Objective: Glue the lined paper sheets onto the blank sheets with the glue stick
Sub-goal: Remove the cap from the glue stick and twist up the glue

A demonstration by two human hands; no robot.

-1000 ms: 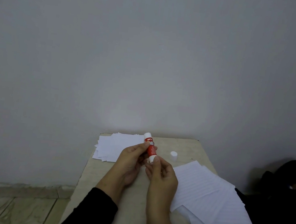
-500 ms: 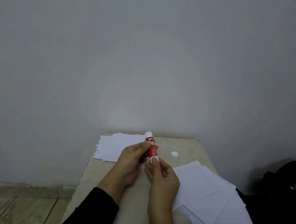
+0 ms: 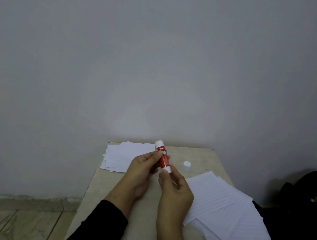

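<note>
Hands meet over the pale stone bench (image 3: 205, 158): the left hand (image 3: 140, 173) grips the red-and-white plastic glue stick (image 3: 163, 158) by its barrel, tilted toward eleven o'clock, while the right hand (image 3: 176, 190) pinches its lower white end. Its small white cap (image 3: 186, 165) stands at two o'clock. Blank white sheets (image 3: 122, 155) lie at ten o'clock, faintly lined white sheets (image 3: 220, 206), seemingly fanned, at four.

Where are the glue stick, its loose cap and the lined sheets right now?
glue stick (image 3: 163, 159): head view, on the red label of the barrel.
cap (image 3: 186, 165): head view, on its white side.
lined sheets (image 3: 221, 202): head view, on the top sheet's middle.
</note>
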